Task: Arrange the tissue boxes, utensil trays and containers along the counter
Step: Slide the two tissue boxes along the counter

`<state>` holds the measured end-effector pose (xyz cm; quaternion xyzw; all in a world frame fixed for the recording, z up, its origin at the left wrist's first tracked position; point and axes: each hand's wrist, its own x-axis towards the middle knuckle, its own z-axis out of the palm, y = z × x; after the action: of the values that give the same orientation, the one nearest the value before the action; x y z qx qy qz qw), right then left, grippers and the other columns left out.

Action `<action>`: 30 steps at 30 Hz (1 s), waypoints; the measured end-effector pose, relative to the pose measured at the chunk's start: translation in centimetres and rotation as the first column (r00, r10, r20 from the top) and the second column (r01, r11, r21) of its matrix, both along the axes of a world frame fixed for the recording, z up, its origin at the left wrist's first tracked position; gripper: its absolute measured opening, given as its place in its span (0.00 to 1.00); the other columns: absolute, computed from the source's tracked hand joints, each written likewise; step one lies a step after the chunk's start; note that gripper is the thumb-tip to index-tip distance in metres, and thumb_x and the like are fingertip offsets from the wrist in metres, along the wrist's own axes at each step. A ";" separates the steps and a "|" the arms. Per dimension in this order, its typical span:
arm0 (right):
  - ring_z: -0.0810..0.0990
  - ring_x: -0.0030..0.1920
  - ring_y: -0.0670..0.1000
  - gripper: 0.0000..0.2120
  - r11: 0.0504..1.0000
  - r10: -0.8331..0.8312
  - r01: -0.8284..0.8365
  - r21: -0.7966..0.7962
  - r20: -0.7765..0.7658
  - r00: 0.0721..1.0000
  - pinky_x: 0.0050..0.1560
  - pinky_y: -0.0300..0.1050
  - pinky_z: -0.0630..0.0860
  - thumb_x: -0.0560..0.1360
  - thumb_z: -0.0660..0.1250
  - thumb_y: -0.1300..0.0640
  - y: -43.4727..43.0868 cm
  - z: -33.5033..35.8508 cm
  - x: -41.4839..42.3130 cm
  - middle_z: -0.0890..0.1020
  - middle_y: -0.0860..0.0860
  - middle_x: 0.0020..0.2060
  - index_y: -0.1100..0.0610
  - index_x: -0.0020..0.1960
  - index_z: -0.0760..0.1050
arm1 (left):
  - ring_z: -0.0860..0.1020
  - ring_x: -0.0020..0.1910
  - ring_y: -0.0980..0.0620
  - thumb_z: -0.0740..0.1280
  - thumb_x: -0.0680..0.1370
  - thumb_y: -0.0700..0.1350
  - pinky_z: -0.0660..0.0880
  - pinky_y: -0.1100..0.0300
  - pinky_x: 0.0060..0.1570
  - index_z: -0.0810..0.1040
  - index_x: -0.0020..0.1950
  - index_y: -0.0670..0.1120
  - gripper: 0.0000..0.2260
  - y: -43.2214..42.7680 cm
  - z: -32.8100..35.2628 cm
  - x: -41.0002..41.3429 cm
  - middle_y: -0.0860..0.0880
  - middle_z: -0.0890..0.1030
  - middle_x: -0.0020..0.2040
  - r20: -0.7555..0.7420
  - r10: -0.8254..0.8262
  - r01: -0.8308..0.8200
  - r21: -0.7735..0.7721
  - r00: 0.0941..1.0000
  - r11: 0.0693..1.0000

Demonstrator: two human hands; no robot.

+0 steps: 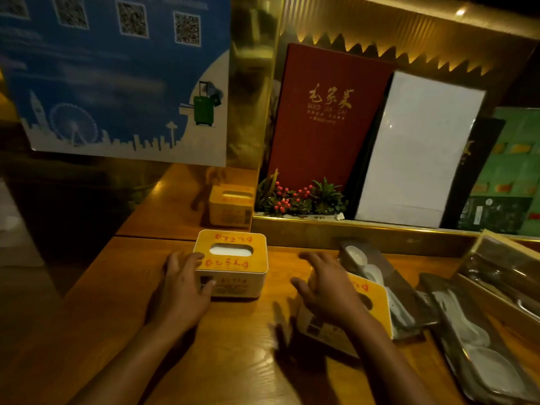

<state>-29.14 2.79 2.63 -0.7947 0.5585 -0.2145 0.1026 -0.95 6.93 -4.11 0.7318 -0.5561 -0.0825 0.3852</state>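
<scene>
Counter [122, 331] of warm wood, seen from above, with two bare hands at work. Left hand [182, 283] rests against the left side of box A [230, 266], a yellow-topped tissue box standing upright near the counter's middle; thumb lies on the lid edge and fingers [209, 283] press the near wall, a loose clasp rather than a full grasp. Right hand [327, 290] hovers spread over box B [369, 311], a second tissue box tilted to the right of the first; fingers are wide open and blurred, and whether they touch the lid cannot be told. Box C [232, 204], a third tissue box, appears farther back beside the gold pillar [251, 83]. Tray A [382, 283], dark, holding white spoons, lies just right of box B, touching it. Tray B [473, 343], of the same kind, lies nearer the right edge. Clear container [508, 270] sits at far right. Behind the ledge stand a plant [301, 197] with red berries, a red menu [324, 118] and a white card [418, 150]. Blue poster [117, 77] fills the upper left
</scene>
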 end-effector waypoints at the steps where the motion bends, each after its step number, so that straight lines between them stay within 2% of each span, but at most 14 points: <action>1: 0.74 0.62 0.53 0.27 0.995 -0.076 0.077 -0.055 0.034 0.997 0.59 0.51 0.76 0.74 0.69 0.40 1.0 0.1 -2.3 0.73 0.51 0.66 0.46 0.71 0.69 | 0.71 0.65 0.44 0.74 0.73 0.48 0.78 0.53 0.49 0.70 0.69 0.53 0.26 0.4 0.5 -1.1 0.47 0.64 0.72 0.026 0.017 -0.016 -0.030 1.000 0.999; 3: 0.74 0.60 0.54 0.30 0.961 -0.250 0.254 -0.105 0.055 0.967 0.54 0.50 0.76 0.72 0.68 0.36 3.2 -0.2 -6.8 0.73 0.54 0.63 0.46 0.71 0.69 | 0.70 0.66 0.44 0.72 0.74 0.47 0.78 0.48 0.54 0.71 0.68 0.52 0.24 1.1 1.4 -4.4 0.47 0.66 0.72 0.051 -0.040 0.048 -0.159 0.998 0.986; 5: 0.73 0.62 0.57 0.35 0.924 -0.382 0.380 -0.041 -0.047 0.923 0.56 0.52 0.75 0.69 0.65 0.29 4.9 -1.2 -10.2 0.71 0.56 0.63 0.46 0.71 0.68 | 0.70 0.65 0.51 0.71 0.74 0.51 0.76 0.51 0.57 0.72 0.67 0.54 0.22 1.7 2.2 -8.7 0.53 0.69 0.69 0.035 -0.212 0.214 -0.220 0.977 0.952; 7: 0.72 0.65 0.57 0.37 0.926 -0.349 0.363 0.106 -0.129 0.928 0.59 0.52 0.74 0.67 0.64 0.26 5.7 -2.7 -12.2 0.70 0.56 0.65 0.42 0.70 0.66 | 0.66 0.68 0.57 0.68 0.75 0.58 0.72 0.53 0.63 0.68 0.70 0.61 0.24 2.1 2.4 -13.2 0.59 0.64 0.71 -0.030 -0.369 0.363 -0.116 0.929 0.924; 9: 0.75 0.62 0.55 0.37 0.950 -0.261 0.260 0.176 -0.017 0.965 0.58 0.50 0.75 0.66 0.65 0.26 5.6 -4.5 -13.4 0.73 0.54 0.62 0.44 0.69 0.70 | 0.60 0.73 0.58 0.66 0.76 0.61 0.66 0.55 0.69 0.62 0.74 0.64 0.28 2.2 2.0 -16.9 0.61 0.56 0.77 -0.032 -0.421 0.422 0.033 0.907 0.906; 11: 0.77 0.57 0.53 0.39 0.979 -0.172 0.161 0.129 0.077 0.982 0.53 0.48 0.77 0.66 0.61 0.23 4.7 -5.6 -14.3 0.76 0.51 0.59 0.47 0.67 0.73 | 0.60 0.75 0.55 0.66 0.76 0.60 0.66 0.57 0.69 0.62 0.75 0.62 0.29 2.5 1.2 -19.4 0.59 0.51 0.80 -0.027 -0.406 0.407 0.098 0.913 0.908; 13: 0.77 0.57 0.51 0.33 0.991 -0.099 0.092 0.101 0.065 0.993 0.52 0.47 0.76 0.71 0.63 0.29 3.5 -5.6 -14.7 0.77 0.49 0.59 0.47 0.70 0.72 | 0.62 0.75 0.53 0.67 0.76 0.59 0.68 0.57 0.67 0.65 0.74 0.61 0.27 2.9 0.5 -20.7 0.57 0.50 0.80 -0.022 -0.331 0.332 0.080 0.943 0.940; 16: 0.76 0.61 0.53 0.27 0.997 0.018 -0.022 0.080 0.047 0.999 0.57 0.49 0.75 0.77 0.66 0.41 1.5 -5.1 -14.5 0.77 0.50 0.65 0.47 0.74 0.67 | 0.64 0.75 0.49 0.67 0.76 0.58 0.73 0.52 0.65 0.70 0.71 0.59 0.24 3.1 -0.4 -21.2 0.54 0.54 0.80 0.040 -0.192 0.191 0.031 0.981 0.981; 22: 0.69 0.70 0.56 0.28 0.972 0.205 -0.199 0.127 -0.035 0.978 0.65 0.53 0.70 0.81 0.60 0.44 -0.6 -4.1 -14.4 0.71 0.52 0.73 0.47 0.78 0.57 | 0.64 0.75 0.43 0.69 0.76 0.52 0.73 0.45 0.64 0.74 0.69 0.55 0.21 2.4 -1.1 -20.7 0.51 0.60 0.79 0.061 -0.080 0.080 0.013 0.995 0.997; 25: 0.63 0.74 0.58 0.36 0.994 0.097 -0.093 0.049 -0.088 0.991 0.71 0.56 0.65 0.76 0.64 0.39 -1.6 -4.1 -17.5 0.64 0.55 0.77 0.46 0.79 0.53 | 0.65 0.74 0.43 0.69 0.77 0.50 0.75 0.44 0.62 0.74 0.68 0.55 0.20 2.0 -1.1 -20.2 0.51 0.60 0.79 0.047 -0.077 0.076 0.023 0.996 0.997; 28: 0.57 0.76 0.63 0.44 0.995 -0.085 0.093 0.019 -0.268 0.960 0.75 0.59 0.57 0.69 0.56 0.26 -2.2 -4.8 -21.1 0.60 0.59 0.78 0.47 0.79 0.55 | 0.64 0.75 0.42 0.70 0.77 0.48 0.75 0.43 0.63 0.74 0.68 0.55 0.20 1.4 -0.9 -20.1 0.51 0.61 0.79 0.056 -0.055 0.053 0.034 0.997 0.998; 30: 0.54 0.77 0.65 0.49 0.992 -0.076 0.106 0.070 -0.339 0.938 0.75 0.62 0.51 0.66 0.52 0.23 -1.6 -5.4 -22.1 0.59 0.62 0.78 0.49 0.79 0.55 | 0.63 0.75 0.42 0.70 0.77 0.47 0.73 0.41 0.64 0.74 0.68 0.54 0.19 1.0 -0.7 -20.2 0.50 0.61 0.79 0.055 -0.036 0.033 0.046 0.998 0.998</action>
<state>-51.23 1.24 -2.82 -0.7876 0.6129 -0.0559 0.0307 -21.14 7.94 -4.79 0.7327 -0.5772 -0.0812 0.3513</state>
